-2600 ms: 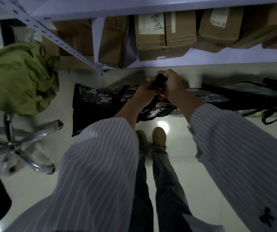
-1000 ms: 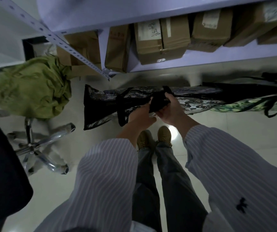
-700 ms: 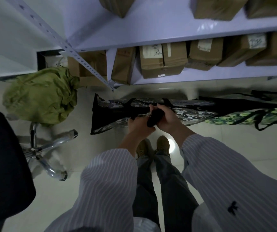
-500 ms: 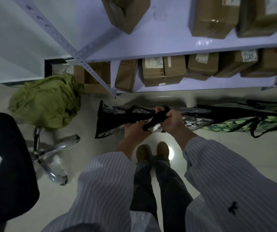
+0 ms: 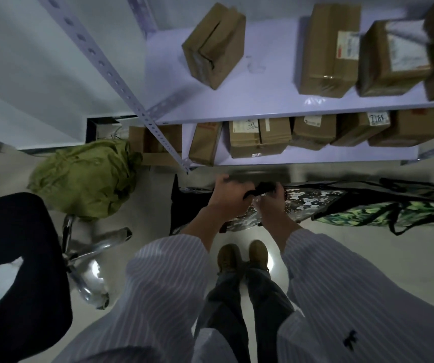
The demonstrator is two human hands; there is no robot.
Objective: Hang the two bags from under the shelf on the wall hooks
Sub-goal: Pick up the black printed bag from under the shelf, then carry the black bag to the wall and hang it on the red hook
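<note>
- At twelve o'clock, a metal shelf (image 5: 276, 106) loaded with cardboard boxes (image 5: 214, 45) is seen from above.
- Below it, near centre, a grey camouflage bag (image 5: 307, 203) is held just off the floor; a green-patterned bag (image 5: 420, 213) lies at three o'clock.
- Black handles (image 5: 263, 190) are gripped by the closed fingers of the left hand (image 5: 227, 197) and right hand (image 5: 271, 205).
- Both straps are best kept bunched together while lifting, so the bag hangs level for the hook.

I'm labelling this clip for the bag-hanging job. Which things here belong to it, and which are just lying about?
Part of the job: grey camouflage bag, green leafy bag, left hand, right hand.

Lying about: cardboard boxes, olive cloth bundle, office chair.
</note>
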